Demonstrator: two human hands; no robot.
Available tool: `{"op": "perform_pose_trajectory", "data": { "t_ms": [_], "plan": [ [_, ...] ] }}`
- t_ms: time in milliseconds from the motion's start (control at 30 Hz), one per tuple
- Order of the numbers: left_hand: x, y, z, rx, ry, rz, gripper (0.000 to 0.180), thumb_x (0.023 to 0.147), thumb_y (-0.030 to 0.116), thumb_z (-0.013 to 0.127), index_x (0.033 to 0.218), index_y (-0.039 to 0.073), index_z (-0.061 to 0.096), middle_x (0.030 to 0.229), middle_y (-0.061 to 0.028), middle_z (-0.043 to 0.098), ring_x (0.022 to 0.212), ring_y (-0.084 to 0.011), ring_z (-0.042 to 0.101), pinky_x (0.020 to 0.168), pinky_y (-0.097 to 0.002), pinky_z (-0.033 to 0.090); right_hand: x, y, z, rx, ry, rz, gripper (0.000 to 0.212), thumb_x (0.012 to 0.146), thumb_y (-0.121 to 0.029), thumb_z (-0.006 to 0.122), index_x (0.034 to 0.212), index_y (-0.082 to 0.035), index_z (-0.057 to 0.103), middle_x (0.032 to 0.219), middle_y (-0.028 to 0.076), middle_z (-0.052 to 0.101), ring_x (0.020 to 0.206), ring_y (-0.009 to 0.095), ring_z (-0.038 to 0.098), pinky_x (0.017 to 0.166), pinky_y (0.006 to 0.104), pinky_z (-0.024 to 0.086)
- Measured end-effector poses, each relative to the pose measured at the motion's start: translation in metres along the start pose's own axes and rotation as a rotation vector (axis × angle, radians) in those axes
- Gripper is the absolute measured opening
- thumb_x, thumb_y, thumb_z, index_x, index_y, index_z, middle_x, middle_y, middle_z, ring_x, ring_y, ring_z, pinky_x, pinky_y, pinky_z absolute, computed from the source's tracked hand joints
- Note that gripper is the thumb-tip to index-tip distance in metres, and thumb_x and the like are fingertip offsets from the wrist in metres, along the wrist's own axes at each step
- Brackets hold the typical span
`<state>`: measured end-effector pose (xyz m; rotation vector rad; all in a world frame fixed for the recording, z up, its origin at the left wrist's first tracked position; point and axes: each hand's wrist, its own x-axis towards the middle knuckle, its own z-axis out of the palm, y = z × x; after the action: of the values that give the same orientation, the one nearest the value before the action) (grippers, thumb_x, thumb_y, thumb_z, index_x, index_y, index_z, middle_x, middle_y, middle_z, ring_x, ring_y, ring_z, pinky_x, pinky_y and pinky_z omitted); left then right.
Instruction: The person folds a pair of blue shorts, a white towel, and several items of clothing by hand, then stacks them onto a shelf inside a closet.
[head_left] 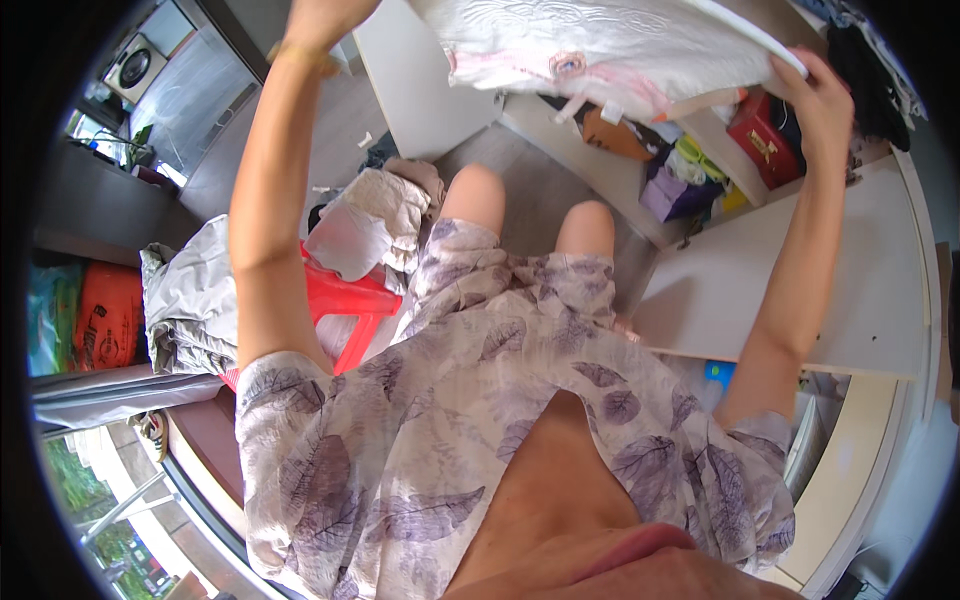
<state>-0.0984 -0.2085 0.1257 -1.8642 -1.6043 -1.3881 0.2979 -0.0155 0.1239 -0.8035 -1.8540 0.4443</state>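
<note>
A white cloth garment [600, 50] with pinkish trim and a small round pink ornament is stretched out in front of me, its upper part cut off by the top of the head view. My right hand [822, 105] grips its right edge, fingers closed around the white fabric. At the top left my left hand [325, 22] is raised close to the garment's far left side; its fingers lie beyond the picture's edge, so their hold is hidden. Tags hang from the lower hem. Below the cloth stands a cabinet [580, 145] with its doors swung open.
Inside the cabinet are a red box [765, 140] and purple and green items [685, 175]. One open door [780, 270] reaches out to my right, another pale door [420, 90] ahead. Beige clothes [370, 215] and a grey cloth [190, 295] lie by a red plastic stool [350, 300] on my left.
</note>
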Motion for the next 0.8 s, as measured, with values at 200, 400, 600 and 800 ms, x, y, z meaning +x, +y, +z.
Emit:
{"op": "perform_pose_trajectory", "data": {
  "t_ms": [200, 400, 600, 800],
  "plan": [
    [-0.181, 0.051, -0.015, -0.189, -0.189, -0.23, 0.033, 0.057, -0.009, 0.063, 0.083, 0.008, 0.071, 0.077, -0.004, 0.06, 0.079, -0.0196, 0.056, 0.075, -0.0285, 0.044, -0.204, -0.048, -0.044, -0.046, -0.292, 0.198, 0.016, 0.069, 0.002, 0.064, 0.084, 0.001, 0.062, 0.082, 0.005, 0.058, 0.076, 0.014, 0.054, 0.067, 0.0257, 0.043],
    [-0.268, 0.062, -0.019, -0.276, -0.784, -0.482, 0.025, 0.057, -0.007, 0.071, 0.078, 0.006, 0.069, 0.068, -0.0042, 0.057, 0.067, -0.0193, 0.053, 0.063, -0.0298, 0.04, -0.307, -0.034, -0.027, 0.053, -0.861, 0.595, 0.017, 0.061, 0.002, 0.068, 0.077, 0.0, 0.063, 0.07, 0.006, 0.055, 0.07, 0.016, 0.053, 0.065, 0.0277, 0.041],
    [-0.289, 0.043, -0.011, -0.437, -0.99, -0.691, 0.027, 0.056, -0.004, 0.074, 0.08, 0.008, 0.07, 0.068, -0.0031, 0.058, 0.065, -0.0186, 0.053, 0.058, -0.0293, 0.041, -0.325, -0.007, -0.015, 0.115, -0.849, 0.739, 0.012, 0.067, -0.001, 0.069, 0.077, 0.0, 0.063, 0.072, 0.005, 0.057, 0.07, 0.015, 0.053, 0.067, 0.0264, 0.04],
    [-0.268, 0.043, -0.002, -0.26, -1.081, -0.522, 0.025, 0.058, -0.006, 0.073, 0.079, 0.007, 0.069, 0.097, -0.0055, 0.061, 0.095, -0.0233, 0.051, 0.083, -0.0359, 0.04, -0.319, 0.01, -0.004, 0.134, -0.729, 0.665, 0.015, 0.069, -0.003, 0.069, 0.082, 0.0, 0.061, 0.08, 0.004, 0.056, 0.077, 0.015, 0.054, 0.073, 0.0267, 0.042]
  ]
}}
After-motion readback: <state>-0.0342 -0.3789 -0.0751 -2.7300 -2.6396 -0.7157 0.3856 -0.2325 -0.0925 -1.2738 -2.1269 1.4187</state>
